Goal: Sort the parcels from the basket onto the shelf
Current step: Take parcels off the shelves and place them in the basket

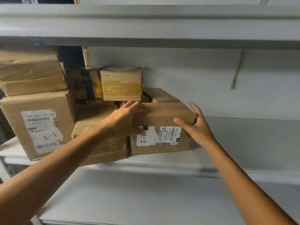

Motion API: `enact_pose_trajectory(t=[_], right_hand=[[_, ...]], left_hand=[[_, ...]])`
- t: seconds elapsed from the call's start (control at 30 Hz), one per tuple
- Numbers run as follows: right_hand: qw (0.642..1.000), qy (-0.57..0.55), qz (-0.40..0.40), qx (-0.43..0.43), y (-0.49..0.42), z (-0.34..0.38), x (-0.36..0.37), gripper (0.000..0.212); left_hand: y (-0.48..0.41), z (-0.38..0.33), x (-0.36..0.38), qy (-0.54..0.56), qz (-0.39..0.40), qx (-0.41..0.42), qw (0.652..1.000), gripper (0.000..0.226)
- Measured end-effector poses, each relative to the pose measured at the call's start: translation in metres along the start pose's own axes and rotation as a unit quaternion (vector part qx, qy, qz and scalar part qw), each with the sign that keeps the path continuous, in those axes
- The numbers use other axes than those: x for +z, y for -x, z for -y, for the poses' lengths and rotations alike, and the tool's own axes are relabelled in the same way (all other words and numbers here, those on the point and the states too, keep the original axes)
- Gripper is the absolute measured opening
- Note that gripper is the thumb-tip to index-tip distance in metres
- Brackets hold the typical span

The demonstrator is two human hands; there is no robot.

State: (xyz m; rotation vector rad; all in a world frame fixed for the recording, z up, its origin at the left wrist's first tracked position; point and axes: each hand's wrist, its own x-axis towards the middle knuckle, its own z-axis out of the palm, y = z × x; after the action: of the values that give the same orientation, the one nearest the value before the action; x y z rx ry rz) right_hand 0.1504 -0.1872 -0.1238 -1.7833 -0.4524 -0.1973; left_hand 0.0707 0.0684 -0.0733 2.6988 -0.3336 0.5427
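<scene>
Bare left hand [123, 121] and right hand [198, 128] — 2 bare forearms [62, 161].

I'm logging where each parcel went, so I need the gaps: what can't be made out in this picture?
All in the head view:
- Basket: outside the frame.
- Label on the A-2 parcel: its left part is covered by the thumb of the left hand, and the small print is too small to read.
- Dark-printed box at the back: blurred and partly behind the small taped box.
- Top-left box: cut off by the left edge.
</scene>
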Motion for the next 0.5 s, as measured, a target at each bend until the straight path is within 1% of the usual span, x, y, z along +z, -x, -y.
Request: enact_pose_trajectory(t=[0.03, 0.1, 0.23, 0.3, 0.37, 0.43, 0.5], right_hand=[[0.999, -0.009, -0.024, 0.025, 0.005, -0.001, 0.001, 0.100], [0.995, -0.044, -0.062, 0.064, 0.016, -0.001, 0.003, 0.099], [0.987, -0.091, -0.112, 0.068, 0.045, 0.004, -0.007, 0.089], [0.985, -0.110, -0.121, 0.059, 0.061, 0.004, -0.024, 0.077], [0.986, -0.116, -0.109, 0.055, 0.078, 0.003, -0.048, 0.060], [0.987, -0.108, -0.103, 0.055, 0.095, -0.001, -0.076, 0.045], [0.987, -0.099, -0.117, 0.037, 0.114, -0.005, -0.105, 0.039]], left_hand=[[0.000, -0.003, 0.003, 0.003, -0.009, 0.013, 1.000, 0.083], [0.001, -0.013, 0.010, 0.016, -0.032, 0.033, 0.999, 0.087], [0.000, -0.041, 0.021, 0.077, -0.077, 0.014, 0.994, 0.098], [0.000, -0.057, 0.024, 0.142, -0.096, 0.020, 0.985, 0.103], [-0.001, -0.075, 0.028, 0.222, -0.109, 0.031, 0.968, 0.102], [-0.001, -0.096, 0.034, 0.259, -0.110, 0.038, 0.959, 0.097], [-0.001, -0.122, 0.044, 0.320, -0.090, 0.049, 0.942, 0.089]])
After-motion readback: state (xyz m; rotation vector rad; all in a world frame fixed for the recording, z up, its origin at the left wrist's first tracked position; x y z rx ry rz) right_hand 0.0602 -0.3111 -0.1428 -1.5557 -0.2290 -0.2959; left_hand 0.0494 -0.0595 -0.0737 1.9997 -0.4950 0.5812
